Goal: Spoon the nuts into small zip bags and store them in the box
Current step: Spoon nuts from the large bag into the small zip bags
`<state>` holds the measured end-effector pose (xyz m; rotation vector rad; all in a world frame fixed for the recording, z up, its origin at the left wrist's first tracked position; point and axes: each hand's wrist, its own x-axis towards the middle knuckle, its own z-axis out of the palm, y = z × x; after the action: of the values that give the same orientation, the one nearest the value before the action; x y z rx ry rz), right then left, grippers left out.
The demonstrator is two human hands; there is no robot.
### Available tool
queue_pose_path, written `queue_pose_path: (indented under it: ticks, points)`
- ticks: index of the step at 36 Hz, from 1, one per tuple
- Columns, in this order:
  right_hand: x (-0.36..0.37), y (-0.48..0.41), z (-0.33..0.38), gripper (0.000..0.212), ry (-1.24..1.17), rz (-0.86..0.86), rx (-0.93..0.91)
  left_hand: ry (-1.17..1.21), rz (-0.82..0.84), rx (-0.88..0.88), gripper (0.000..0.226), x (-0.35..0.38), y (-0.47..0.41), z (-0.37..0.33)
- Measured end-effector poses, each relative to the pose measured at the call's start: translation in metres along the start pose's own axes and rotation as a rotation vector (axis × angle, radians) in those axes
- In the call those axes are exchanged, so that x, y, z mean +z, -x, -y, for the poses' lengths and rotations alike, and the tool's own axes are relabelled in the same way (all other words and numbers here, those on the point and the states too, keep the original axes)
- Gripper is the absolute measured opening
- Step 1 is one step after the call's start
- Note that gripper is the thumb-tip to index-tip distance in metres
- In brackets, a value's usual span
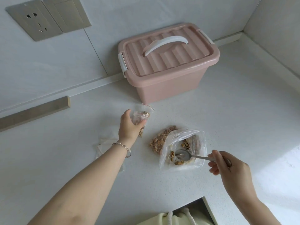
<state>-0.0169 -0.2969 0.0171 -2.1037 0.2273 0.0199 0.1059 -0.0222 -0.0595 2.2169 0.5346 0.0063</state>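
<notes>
text: none can be read
labels, brands, numbers, signs: none can be read
</notes>
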Motion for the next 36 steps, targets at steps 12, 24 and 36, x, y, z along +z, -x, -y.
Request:
queue_pose_path:
  ticks: [12,24,36]
  points:
    - [0.007,0.0,0.002,0.061,0.086,-0.048,-0.085,-0.382,-0.036,-0.268,0.055,-0.057,0.059,0.093]
    - [0.012,-0.006,0.023,0.064,0.088,-0.033,-0.324,-0.257,-0.073,-0.359,0.056,-0.054,0.057,0.088]
    - [0.015,-0.013,0.041,0.047,-0.066,0.034,-0.377,-0.061,-0.171,-0.119,0.025,-0.066,0.085,0.045]
